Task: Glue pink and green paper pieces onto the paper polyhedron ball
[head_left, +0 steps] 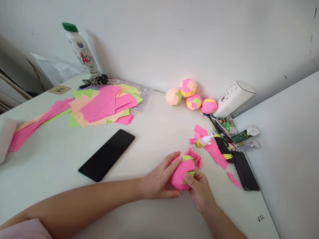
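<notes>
A pink and green folded-paper ball [178,175] is held between my two hands, low in the middle of the head view. My left hand [163,177] wraps its left side, with fingers over the top and the thumb below. On the right, my right hand [200,191] pinches a green flap at the ball's edge between thumb and fingers. Pointed paper flaps stick out on that side. Just behind the ball lie folded pink paper pieces [196,158]. A small glue bottle [203,142] with a white nozzle lies beyond them, on pink scraps.
Several finished paper balls [188,88] sit by the wall, beside a white container [234,98]. Stacked coloured paper [99,104], a black phone [107,154], keys [96,80] and a green-capped bottle [83,49] occupy the left. Another dark phone [246,171] lies near the right edge.
</notes>
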### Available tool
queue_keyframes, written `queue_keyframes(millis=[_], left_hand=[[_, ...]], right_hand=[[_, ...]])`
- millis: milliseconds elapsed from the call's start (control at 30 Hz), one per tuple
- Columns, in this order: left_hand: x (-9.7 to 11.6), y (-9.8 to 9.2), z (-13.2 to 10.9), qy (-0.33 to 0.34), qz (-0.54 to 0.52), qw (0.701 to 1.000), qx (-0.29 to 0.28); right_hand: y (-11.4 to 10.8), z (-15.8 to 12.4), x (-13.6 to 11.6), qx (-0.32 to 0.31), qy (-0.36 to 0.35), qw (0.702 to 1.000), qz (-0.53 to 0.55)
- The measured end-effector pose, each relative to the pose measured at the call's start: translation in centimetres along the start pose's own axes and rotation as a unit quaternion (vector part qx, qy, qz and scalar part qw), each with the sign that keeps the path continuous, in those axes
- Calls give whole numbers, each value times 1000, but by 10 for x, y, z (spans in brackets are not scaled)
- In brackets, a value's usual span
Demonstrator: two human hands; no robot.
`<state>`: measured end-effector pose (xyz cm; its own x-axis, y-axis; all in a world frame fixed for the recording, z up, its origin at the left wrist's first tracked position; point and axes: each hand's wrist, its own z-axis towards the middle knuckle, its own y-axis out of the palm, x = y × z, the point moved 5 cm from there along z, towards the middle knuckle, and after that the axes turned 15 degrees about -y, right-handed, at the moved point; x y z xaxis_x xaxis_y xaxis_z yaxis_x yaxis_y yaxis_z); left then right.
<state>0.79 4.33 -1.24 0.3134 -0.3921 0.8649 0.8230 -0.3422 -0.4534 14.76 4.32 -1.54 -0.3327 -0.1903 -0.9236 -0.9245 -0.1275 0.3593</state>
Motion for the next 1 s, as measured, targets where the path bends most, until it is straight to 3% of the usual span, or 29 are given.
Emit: queue_keyframes(millis=[267,500,1000], left_hand=[[-2,-2,1,-28,-10,999,16],[-2,-2,1,-39,0,999,4],[-5,-1,2,-51,-33,998,-13]], right_hand=[[0,2,0,-37,6,998,-43],[3,1,1,-105,30,992,-69],[5,-1,-3,-99,52,990,-84]])
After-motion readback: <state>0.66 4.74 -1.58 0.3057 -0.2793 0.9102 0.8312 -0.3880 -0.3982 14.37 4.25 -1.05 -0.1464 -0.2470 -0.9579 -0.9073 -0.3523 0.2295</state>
